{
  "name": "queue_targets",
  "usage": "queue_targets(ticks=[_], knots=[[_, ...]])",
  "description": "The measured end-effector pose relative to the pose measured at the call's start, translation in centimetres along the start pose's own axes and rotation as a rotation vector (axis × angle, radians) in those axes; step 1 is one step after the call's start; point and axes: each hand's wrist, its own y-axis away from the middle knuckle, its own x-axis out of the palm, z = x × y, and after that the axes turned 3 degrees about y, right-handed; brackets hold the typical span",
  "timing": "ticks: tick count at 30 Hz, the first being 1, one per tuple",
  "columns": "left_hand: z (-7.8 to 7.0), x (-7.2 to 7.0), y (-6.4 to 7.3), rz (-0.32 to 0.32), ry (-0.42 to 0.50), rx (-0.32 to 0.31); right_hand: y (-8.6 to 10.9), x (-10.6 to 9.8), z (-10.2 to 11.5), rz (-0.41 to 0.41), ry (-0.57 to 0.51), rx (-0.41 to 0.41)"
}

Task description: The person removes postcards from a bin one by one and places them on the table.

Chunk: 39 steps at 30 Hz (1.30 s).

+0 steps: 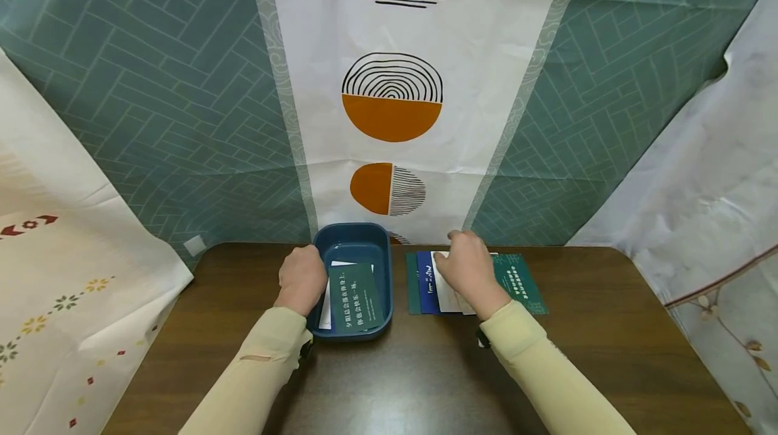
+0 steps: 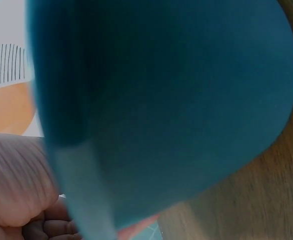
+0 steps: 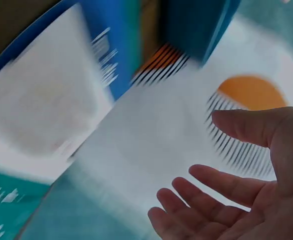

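A dark blue plastic bin [image 1: 355,254] stands left of the middle of the table. My left hand [image 1: 303,279] grips its left rim; in the left wrist view the bin's outer wall covers most of the fingers. Inside lies a green card [image 1: 358,293] with pale lettering, over a white one. To the right, a white card [image 1: 445,294] overlaps a blue card [image 1: 427,284] and a dark green card [image 1: 412,284]. Above these hovers my right hand [image 1: 473,274], its fingers and thumb apart with nothing between them. Another green card [image 1: 521,281] extends to its right.
The brown wooden table [image 1: 419,381] ends at the back against a hanging cloth [image 1: 389,151] with orange and striped circles. White patterned fabric [image 1: 55,286] drapes on the left, and more pale fabric [image 1: 705,219] hangs on the right.
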Motion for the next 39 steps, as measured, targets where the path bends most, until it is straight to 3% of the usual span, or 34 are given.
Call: queue_targets(ticks=[8, 14, 22, 32, 39], knots=[[0.1, 0.6, 0.1, 0.028, -0.009, -0.018, 1.1, 2.1, 7.8, 0.075, -0.038, -0.121], [-0.1, 0.6, -0.1, 0.008, -0.003, -0.007, 1.6, 3.8, 11.2, 0.184, -0.012, -0.164], [0.0, 0.2, -0.3, -0.011, 0.005, 0.016, 1.8, 5.1, 12.7, 0.276, 0.019, -0.171], [0.1, -0.1, -0.3, -0.023, 0.002, 0.022, 1.6, 6.1, 13.1, 0.297, -0.02, -0.142], [0.2, -0.1, -0.2, 0.005, 0.009, 0.011, 2.0, 6.6, 13.6, 0.331, -0.006, -0.129]])
